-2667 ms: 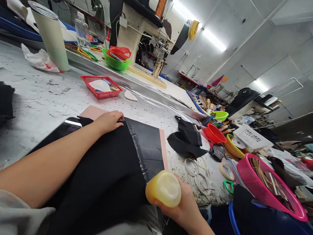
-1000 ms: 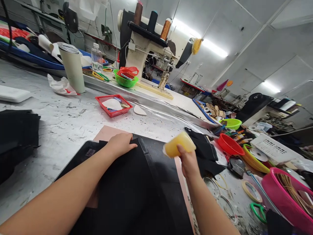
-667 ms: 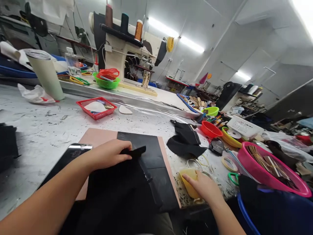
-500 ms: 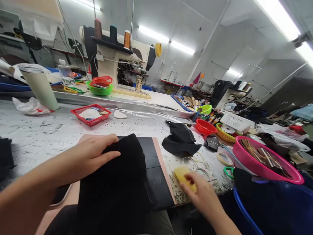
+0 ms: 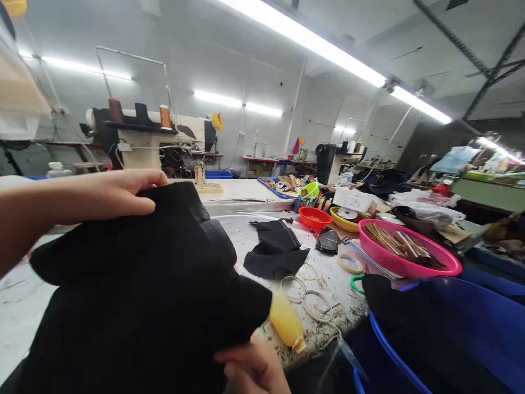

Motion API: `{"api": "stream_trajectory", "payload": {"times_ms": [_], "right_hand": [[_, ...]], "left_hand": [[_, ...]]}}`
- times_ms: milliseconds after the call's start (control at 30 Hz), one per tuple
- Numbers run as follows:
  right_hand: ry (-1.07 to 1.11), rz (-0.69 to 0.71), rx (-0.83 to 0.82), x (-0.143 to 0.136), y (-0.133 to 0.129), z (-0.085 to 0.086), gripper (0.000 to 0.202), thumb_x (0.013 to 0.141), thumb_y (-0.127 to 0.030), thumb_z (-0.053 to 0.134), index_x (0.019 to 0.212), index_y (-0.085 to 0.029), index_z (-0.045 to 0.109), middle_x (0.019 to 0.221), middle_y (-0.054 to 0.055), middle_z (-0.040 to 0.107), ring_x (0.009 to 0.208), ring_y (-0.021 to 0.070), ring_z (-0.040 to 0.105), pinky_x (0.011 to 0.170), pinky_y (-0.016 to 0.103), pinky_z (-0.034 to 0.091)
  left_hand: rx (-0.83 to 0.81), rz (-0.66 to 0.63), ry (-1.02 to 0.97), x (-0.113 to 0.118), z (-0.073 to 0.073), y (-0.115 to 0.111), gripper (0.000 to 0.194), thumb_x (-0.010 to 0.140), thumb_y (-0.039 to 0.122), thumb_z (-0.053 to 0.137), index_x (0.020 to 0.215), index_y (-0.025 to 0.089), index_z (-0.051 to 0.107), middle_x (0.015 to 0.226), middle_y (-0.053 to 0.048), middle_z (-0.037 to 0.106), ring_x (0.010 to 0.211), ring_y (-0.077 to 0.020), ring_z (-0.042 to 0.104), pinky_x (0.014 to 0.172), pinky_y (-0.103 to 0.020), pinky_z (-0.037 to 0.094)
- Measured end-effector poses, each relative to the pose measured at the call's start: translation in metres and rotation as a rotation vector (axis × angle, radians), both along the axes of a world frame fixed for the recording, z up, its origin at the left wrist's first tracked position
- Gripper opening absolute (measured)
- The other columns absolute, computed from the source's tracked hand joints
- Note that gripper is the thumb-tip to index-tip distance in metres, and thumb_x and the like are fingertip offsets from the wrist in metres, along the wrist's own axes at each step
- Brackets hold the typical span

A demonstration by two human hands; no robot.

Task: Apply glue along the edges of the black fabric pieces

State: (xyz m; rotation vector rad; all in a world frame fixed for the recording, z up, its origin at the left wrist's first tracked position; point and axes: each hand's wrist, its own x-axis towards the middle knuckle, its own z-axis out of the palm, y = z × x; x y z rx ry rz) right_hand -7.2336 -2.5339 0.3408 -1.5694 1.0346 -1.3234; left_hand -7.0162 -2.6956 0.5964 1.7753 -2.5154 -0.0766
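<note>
A large black fabric piece (image 5: 143, 262) hangs raised in front of me and fills the lower left of the view. My left hand (image 5: 110, 191) is closed on its top edge, thumb on the near face. At its lower right edge my right hand (image 5: 258, 366) is closed about the cloth, with a finger across the near face; motion blurs the fingertips. Just above that hand, a yellow bottle (image 5: 285, 320) lies on the tabletop, apart from the fingers. The cloth hides much of the table behind it.
Thin rings and a tape roll (image 5: 350, 264) lie right of the bottle. Black cut pieces (image 5: 274, 251) are behind. A pink basin (image 5: 410, 249) and a blue tub (image 5: 394, 350) stand at right. A sewing machine (image 5: 143, 148) is at the back left.
My left hand has lifted the black fabric off the work board. My right hand has let go of the yellow bottle and moved left to the fabric. The view has turned right.
</note>
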Motion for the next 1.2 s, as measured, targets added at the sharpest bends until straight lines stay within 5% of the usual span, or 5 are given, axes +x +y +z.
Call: {"api": "stream_trajectory", "payload": {"times_ms": [300,667,933,1100,1200], "right_hand": [[0.543,-0.238,0.013,-0.055,-0.104,0.053,0.046,0.080,-0.013,0.050,0.125,-0.021,0.051,0.111,0.012,0.060,0.108,0.0254,0.054,0.093,0.038,0.042],[0.733,-0.588,0.237,-0.142,-0.202,0.000,0.053,0.072,0.003,0.045,0.124,-0.006,0.050,0.111,0.021,0.060,0.107,0.0300,0.056,0.091,0.039,0.045],[0.777,-0.564,0.416,-0.157,-0.211,-0.019,0.053,0.072,-0.001,0.048,0.125,-0.009,0.050,0.123,0.019,0.054,0.118,0.0263,0.047,0.098,0.036,0.039],[0.885,-0.664,0.445,-0.177,-0.173,-0.017,0.054,0.069,-0.016,0.058,0.122,-0.023,0.054,0.134,0.019,0.042,0.092,0.0345,0.063,0.080,0.047,0.048],[0.926,-0.756,0.431,-0.211,-0.118,-0.032,0.044,0.073,-0.031,0.058,0.117,-0.031,0.058,0.132,0.017,0.046,0.087,0.0339,0.065,0.072,0.047,0.050]], "left_hand": [[-0.311,-0.240,-0.351,-0.158,-0.027,-0.116,0.019,0.077,0.011,0.042,0.080,0.016,0.060,0.092,-0.010,0.067,0.083,-0.0208,0.061,0.072,-0.029,0.043],[-0.361,-0.442,-0.341,-0.303,-0.159,-0.203,0.029,0.071,0.014,0.053,0.093,0.019,0.070,0.112,-0.016,0.058,0.108,-0.0304,0.045,0.086,-0.041,0.033],[-0.215,-0.313,-0.279,-0.315,-0.234,-0.221,0.040,0.067,0.026,0.061,0.102,0.008,0.066,0.112,-0.026,0.058,0.111,-0.0380,0.046,0.090,-0.045,0.034],[-0.179,-0.184,-0.181,-0.298,-0.238,-0.223,0.048,0.076,0.036,0.052,0.118,0.013,0.056,0.140,-0.021,0.035,0.131,-0.0390,0.024,0.101,-0.054,0.024],[-0.160,-0.168,-0.116,-0.253,-0.229,-0.207,0.051,0.079,0.040,0.048,0.126,0.019,0.048,0.146,-0.015,0.024,0.135,-0.0330,0.017,0.105,-0.051,0.022]]}}
